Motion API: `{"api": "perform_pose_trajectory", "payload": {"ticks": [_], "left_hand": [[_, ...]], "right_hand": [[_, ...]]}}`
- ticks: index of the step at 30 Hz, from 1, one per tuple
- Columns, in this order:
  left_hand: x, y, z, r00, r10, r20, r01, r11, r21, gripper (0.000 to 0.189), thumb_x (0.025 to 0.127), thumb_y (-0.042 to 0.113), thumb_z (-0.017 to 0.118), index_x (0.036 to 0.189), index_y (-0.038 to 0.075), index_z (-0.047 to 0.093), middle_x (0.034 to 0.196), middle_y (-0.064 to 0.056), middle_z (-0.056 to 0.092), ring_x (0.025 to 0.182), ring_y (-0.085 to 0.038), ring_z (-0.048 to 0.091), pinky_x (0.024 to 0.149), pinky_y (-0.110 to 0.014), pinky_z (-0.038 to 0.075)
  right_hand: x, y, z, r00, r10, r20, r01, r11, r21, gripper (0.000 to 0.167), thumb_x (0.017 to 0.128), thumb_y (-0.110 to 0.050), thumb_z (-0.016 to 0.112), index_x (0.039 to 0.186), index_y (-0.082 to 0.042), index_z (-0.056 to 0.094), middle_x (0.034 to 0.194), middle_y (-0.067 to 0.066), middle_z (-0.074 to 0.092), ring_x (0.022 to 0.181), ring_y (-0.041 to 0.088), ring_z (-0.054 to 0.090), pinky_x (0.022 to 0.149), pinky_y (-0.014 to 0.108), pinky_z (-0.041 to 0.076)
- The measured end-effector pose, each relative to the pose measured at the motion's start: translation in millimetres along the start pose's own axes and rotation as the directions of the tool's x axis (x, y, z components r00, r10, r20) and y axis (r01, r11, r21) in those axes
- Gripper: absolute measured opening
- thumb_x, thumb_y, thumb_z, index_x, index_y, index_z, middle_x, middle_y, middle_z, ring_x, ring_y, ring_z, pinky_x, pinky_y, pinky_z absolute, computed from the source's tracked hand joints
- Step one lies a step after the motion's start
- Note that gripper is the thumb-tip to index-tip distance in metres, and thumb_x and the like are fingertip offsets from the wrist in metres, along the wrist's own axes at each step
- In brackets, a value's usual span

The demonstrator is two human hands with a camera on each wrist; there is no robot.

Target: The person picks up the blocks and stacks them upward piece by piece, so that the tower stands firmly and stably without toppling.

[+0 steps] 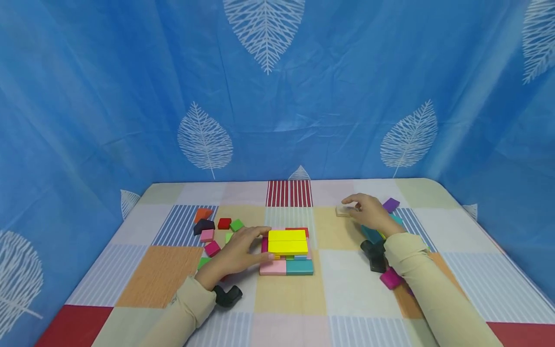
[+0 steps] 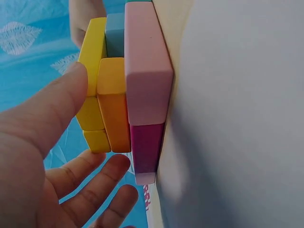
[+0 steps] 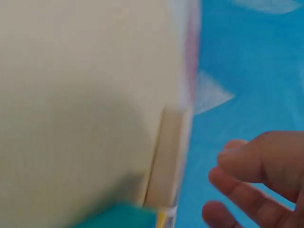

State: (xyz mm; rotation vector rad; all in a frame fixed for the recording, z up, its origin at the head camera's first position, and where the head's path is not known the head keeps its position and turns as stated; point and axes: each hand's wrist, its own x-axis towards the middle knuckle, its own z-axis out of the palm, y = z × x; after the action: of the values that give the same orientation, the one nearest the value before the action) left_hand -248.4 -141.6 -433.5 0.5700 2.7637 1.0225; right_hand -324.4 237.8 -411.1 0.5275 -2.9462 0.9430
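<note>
Two yellow blocks [image 1: 288, 242] lie side by side atop a low stack in the middle of the table. My left hand [image 1: 240, 253] holds their left end, thumb at the front edge and index fingertip at the back; its other fingers spread apart. Beneath them show an orange block [image 2: 114, 104] and a light blue block [image 2: 115, 35]. The bottom layer includes a pink block [image 2: 148, 61], a magenta block [image 2: 145, 147] and a teal block [image 1: 299, 267]. At the back right, my right hand [image 1: 368, 212] hovers by a plain wooden block [image 3: 166, 156], its fingers loosely bent and apart from it.
Left of the stack lie loose blocks, among them a red block [image 1: 224, 223], a pink cube [image 1: 207, 235] and an orange block [image 1: 203, 214]. Around my right forearm are a purple block [image 1: 391, 205], a teal block [image 1: 371, 234] and a magenta block [image 1: 391, 278]. A blue curtain [image 1: 277, 120] borders the table.
</note>
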Motion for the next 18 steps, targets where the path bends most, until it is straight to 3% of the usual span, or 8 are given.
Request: {"api": "perform_pose_trajectory", "payload": {"ticks": [4, 7, 9, 12, 15, 18], "left_hand": [[-0.6, -2.7, 1.6, 1.000, -0.012, 0.006, 0.012, 1.000, -0.020, 0.076, 0.091, 0.036, 0.088, 0.157, 0.014, 0.057, 0.156, -0.011, 0.058, 0.146, -0.036, 0.046, 0.114, -0.066, 0.047], [-0.7, -3.5, 2.9, 1.000, -0.012, 0.003, 0.012, 1.000, -0.025, 0.075, 0.092, 0.036, 0.087, 0.156, 0.014, 0.057, 0.155, -0.011, 0.059, 0.145, -0.035, 0.047, 0.113, -0.066, 0.047], [-0.7, -3.7, 3.3, 1.000, -0.008, 0.001, 0.008, 1.000, -0.024, 0.074, 0.092, 0.036, 0.087, 0.156, 0.013, 0.057, 0.154, -0.011, 0.060, 0.144, -0.035, 0.048, 0.113, -0.066, 0.047], [-1.1, -3.2, 3.0, 1.000, -0.004, 0.000, 0.004, 1.000, -0.024, 0.074, 0.091, 0.035, 0.087, 0.155, 0.013, 0.058, 0.154, -0.011, 0.060, 0.143, -0.035, 0.048, 0.112, -0.066, 0.048], [-1.3, -2.6, 2.5, 1.000, -0.009, 0.004, 0.009, 1.000, -0.022, 0.075, 0.091, 0.036, 0.087, 0.156, 0.014, 0.057, 0.154, -0.012, 0.059, 0.143, -0.036, 0.048, 0.112, -0.067, 0.048], [-2.0, -1.6, 1.4, 1.000, -0.013, 0.005, 0.013, 1.000, -0.019, 0.075, 0.091, 0.037, 0.087, 0.156, 0.014, 0.057, 0.155, -0.012, 0.059, 0.144, -0.036, 0.048, 0.112, -0.067, 0.048]], "right_hand": [[12.7, 5, 1, 0.998, 0.035, 0.058, -0.026, 0.990, -0.140, 0.033, 0.102, 0.002, 0.062, 0.133, 0.012, 0.068, 0.124, 0.032, 0.070, 0.092, 0.036, 0.066, 0.084, 0.051, 0.057], [19.0, -2, 4, 0.989, 0.065, 0.130, -0.040, 0.982, -0.186, 0.037, 0.101, -0.005, 0.066, 0.134, 0.013, 0.065, 0.102, 0.022, 0.075, 0.083, 0.030, 0.069, 0.080, 0.047, 0.059], [21.4, -9, 5, 0.975, 0.103, 0.199, -0.066, 0.981, -0.185, 0.047, 0.101, -0.012, 0.071, 0.140, 0.011, 0.060, 0.087, 0.013, 0.070, 0.073, 0.024, 0.063, 0.073, 0.042, 0.057], [21.2, -21, 7, 0.934, 0.146, 0.325, -0.111, 0.986, -0.125, 0.065, 0.099, -0.024, 0.078, 0.150, 0.006, 0.051, 0.085, 0.007, 0.064, 0.073, 0.020, 0.057, 0.069, 0.036, 0.050], [16.8, -28, 9, 0.891, 0.116, 0.439, -0.126, 0.992, -0.008, 0.072, 0.094, -0.021, 0.085, 0.150, 0.005, 0.048, 0.091, 0.007, 0.062, 0.078, 0.020, 0.056, 0.069, 0.032, 0.047], [10.7, -34, 14, 0.886, 0.081, 0.456, -0.124, 0.990, 0.065, 0.069, 0.085, -0.010, 0.089, 0.143, 0.004, 0.054, 0.094, 0.007, 0.062, 0.079, 0.020, 0.055, 0.068, 0.031, 0.047]]}}
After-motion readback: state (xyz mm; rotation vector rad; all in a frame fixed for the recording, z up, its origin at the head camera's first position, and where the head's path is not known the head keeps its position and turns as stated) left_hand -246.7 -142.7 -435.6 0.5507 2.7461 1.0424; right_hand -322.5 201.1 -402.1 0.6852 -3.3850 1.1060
